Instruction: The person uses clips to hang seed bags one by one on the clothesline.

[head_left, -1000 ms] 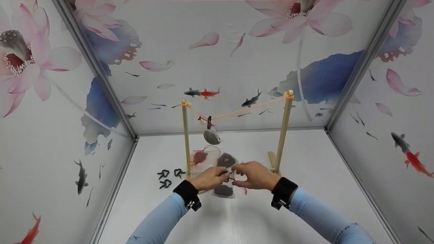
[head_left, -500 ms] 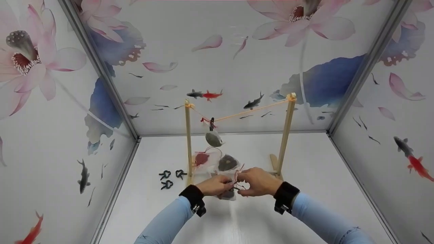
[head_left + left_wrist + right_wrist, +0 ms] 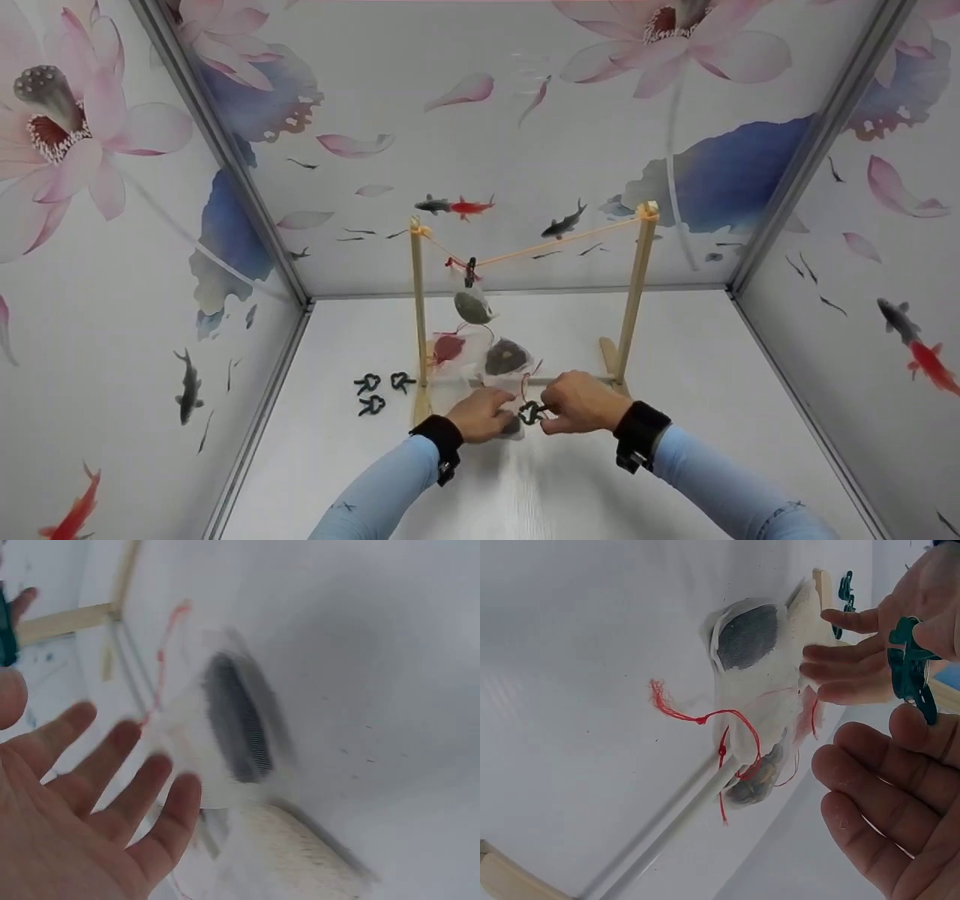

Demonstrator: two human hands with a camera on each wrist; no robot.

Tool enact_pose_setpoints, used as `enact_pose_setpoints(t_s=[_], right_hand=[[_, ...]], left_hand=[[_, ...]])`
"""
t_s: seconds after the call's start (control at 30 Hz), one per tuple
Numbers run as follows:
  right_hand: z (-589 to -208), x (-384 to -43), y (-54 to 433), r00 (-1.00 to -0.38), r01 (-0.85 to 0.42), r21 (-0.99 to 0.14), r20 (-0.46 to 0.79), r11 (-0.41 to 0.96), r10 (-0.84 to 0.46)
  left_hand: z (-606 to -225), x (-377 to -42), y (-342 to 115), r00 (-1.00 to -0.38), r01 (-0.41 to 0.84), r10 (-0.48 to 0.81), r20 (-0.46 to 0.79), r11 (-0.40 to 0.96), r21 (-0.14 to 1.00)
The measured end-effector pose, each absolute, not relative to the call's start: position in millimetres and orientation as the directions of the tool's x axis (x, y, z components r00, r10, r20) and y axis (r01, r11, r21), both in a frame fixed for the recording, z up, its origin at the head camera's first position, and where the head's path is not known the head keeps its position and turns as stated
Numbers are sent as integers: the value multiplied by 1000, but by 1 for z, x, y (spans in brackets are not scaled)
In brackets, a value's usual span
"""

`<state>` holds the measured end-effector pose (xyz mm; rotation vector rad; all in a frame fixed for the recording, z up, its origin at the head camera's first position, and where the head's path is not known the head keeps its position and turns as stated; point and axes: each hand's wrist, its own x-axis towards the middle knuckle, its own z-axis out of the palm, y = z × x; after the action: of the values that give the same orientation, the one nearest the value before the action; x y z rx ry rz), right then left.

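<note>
Two pale blue sleeves (image 3: 379,484) lie nearest me, each ending in one black wristband (image 3: 643,433). Of my two hands, the right hand (image 3: 583,403) pinches one glossy green clip (image 3: 531,412) between thumb and forefinger, the other fingers loosely bent. My left hand (image 3: 480,415) is released, palm down, fingers extended and holding nothing; whether it touches the gauze below, I cannot tell. The clip sits in the gap between my hands, just above one dark-grey sachet (image 3: 748,637), flat on the table and near my left fingers. Its gauze is sheer and finely meshed, the filling a rounded dark lump, with a frayed, knotted red drawstring (image 3: 739,720) near its neck. A pale, speckled piece (image 3: 292,851) lies beside it, blurred.

Off to the left, three more clips (image 3: 368,383) of the same looped shape lie in a loose group. Just beyond my hands are one brown-filled sachet (image 3: 506,358) and one red-filled sachet (image 3: 448,349), side by side. Two square wooden posts (image 3: 636,300) stand either side, with one white rod (image 3: 667,829) low between them. One orange cord (image 3: 559,243) sags from post to post; a dark clip (image 3: 470,271) on it holds one plump, greenish-grey sachet (image 3: 472,307). Behind rises a smooth wall (image 3: 480,150) printed with lotus and fish.
</note>
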<state>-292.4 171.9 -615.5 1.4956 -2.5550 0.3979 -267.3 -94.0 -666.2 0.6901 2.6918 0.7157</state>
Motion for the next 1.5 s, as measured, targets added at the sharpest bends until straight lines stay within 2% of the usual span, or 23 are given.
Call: enact_pose_setpoints(t_s=[0.1,0.2,0.37,0.53,0.63,0.8,0.9,1.0,1.1,1.17,1.3,1.5], right_hand=[[-619,-293,179,-505,-863,-175,273,474,-819],[-622,-294,187,-521,-853,-187,283,487,-805],[-625,-297,196,-573,-819,-198,249,538,-780],[-625,-294,196,-632,-771,-251,190,585,-752],[-623,-293,195,-631,-770,-252,168,586,-757],[-622,-295,192,-555,-830,-164,153,533,-817],[-620,-297,192,-538,-841,-153,137,519,-831],[-618,-298,193,-546,-832,-191,120,520,-829],[-616,-298,192,-555,-825,-214,126,524,-822],[-614,-298,191,-565,-818,-221,141,530,-813],[-602,-299,189,-566,-823,-193,203,534,-799],[-566,-304,189,-517,-848,-64,325,527,-792]], left_hand=[[-695,-261,-96,-848,427,486,-211,863,272],[-713,-257,-95,-846,464,483,-225,875,137],[-713,-258,-90,-879,472,473,-65,881,39],[-715,-258,-82,-942,334,334,38,943,-1],[-716,-255,-77,-959,283,282,36,958,36],[-716,-252,-77,-952,307,303,51,940,150],[-718,-254,-77,-952,304,301,55,912,276],[-713,-256,-77,-960,270,275,53,861,431],[-699,-256,-79,-961,258,267,70,780,570],[-687,-256,-79,-956,280,273,108,733,620],[-656,-256,-81,-937,343,293,190,676,652],[-601,-259,-85,-895,440,301,330,713,546]])
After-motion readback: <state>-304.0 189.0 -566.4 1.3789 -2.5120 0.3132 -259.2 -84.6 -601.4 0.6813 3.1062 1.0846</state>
